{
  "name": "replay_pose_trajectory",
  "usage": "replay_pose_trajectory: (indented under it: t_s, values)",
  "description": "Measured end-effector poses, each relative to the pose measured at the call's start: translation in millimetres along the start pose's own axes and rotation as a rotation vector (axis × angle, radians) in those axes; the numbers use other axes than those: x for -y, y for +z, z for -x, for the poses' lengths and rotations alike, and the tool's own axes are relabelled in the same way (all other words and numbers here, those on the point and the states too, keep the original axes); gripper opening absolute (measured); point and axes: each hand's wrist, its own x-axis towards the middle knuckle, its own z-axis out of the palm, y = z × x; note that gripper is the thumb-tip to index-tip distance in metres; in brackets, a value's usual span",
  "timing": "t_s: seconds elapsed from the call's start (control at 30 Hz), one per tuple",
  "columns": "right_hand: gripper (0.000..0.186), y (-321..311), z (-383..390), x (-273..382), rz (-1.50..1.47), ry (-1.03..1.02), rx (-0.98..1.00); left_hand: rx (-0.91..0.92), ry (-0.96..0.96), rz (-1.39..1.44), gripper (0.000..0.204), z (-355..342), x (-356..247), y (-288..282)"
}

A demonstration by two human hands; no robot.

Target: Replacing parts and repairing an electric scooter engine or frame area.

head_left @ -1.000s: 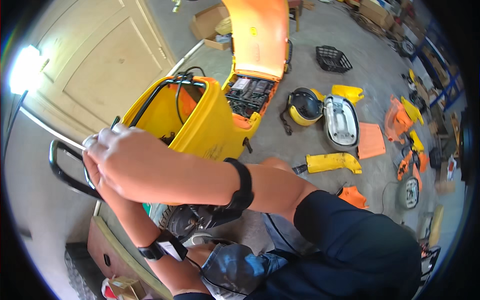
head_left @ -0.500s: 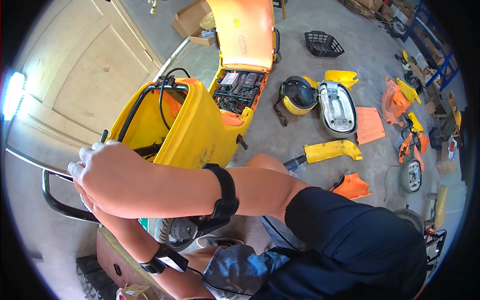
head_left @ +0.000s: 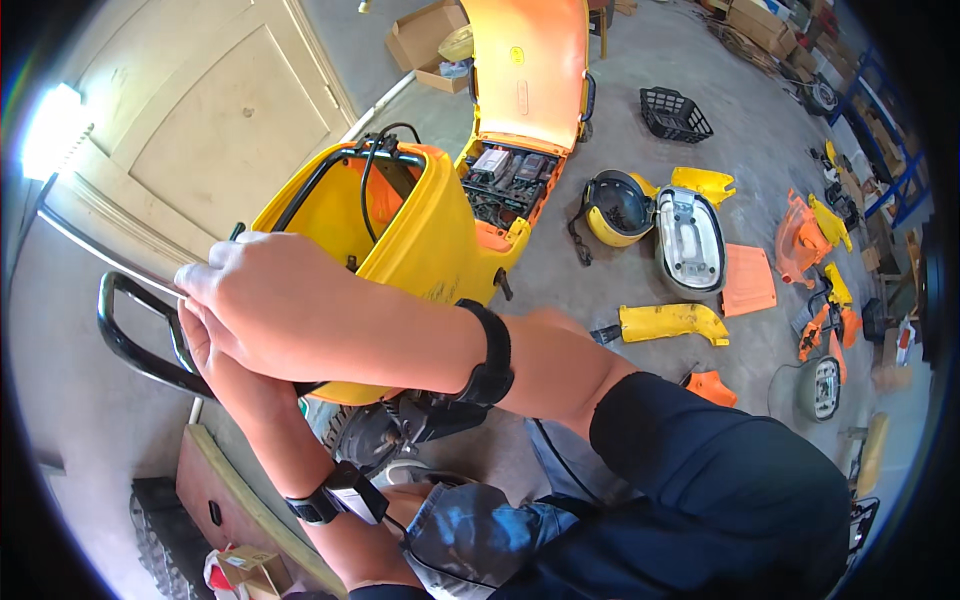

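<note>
Together at the rear end of a yellow scooter body (head_left: 425,225), my right hand (head_left: 245,290) lies over my left hand (head_left: 205,335). The fingers of both are curled closed, and what they grip is hidden. A thin silvery bar (head_left: 110,253) runs up to my fingers from the left. Beside my left hand is a black tubular loop (head_left: 112,320), and a short black stub (head_left: 237,231) shows just above my right hand. The open body has a black cable (head_left: 368,195) at its rim. A tyre (head_left: 350,435) shows below my right forearm.
The raised orange seat panel (head_left: 528,70) stands over a bay of electrical parts (head_left: 510,180). On the floor are a yellow helmet (head_left: 618,208), a grey-white shell (head_left: 692,240), a black basket (head_left: 676,115) and yellow panels (head_left: 675,324). A board (head_left: 225,490) leans at lower left.
The whole view has shifted, so the scene sits further right and most of it higher. My hands stay together at the same place by the scooter, fingers still curled.
</note>
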Motion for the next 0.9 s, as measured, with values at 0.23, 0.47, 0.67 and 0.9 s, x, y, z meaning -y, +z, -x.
replay_pose_trajectory:
  t_s: [0.23,0.47,0.67,0.9]
  values:
    - [0.028,-7,-4,-2,-0.061,-0.007,-0.056,0.107,-0.157,0.086,0.025,7,-3,0]
    - [0.024,-22,-5,5,-0.098,-0.015,-0.104,0.254,-0.11,0.052,0.027,1,-5,-14]
    - [0.02,-34,-8,17,-0.06,0.012,-0.242,0.369,-0.112,0.066,0.025,0,-9,-12]
    - [0.021,-43,-20,46,0.025,-0.142,-0.29,0.38,-0.09,0.074,0.022,0,-3,-16]
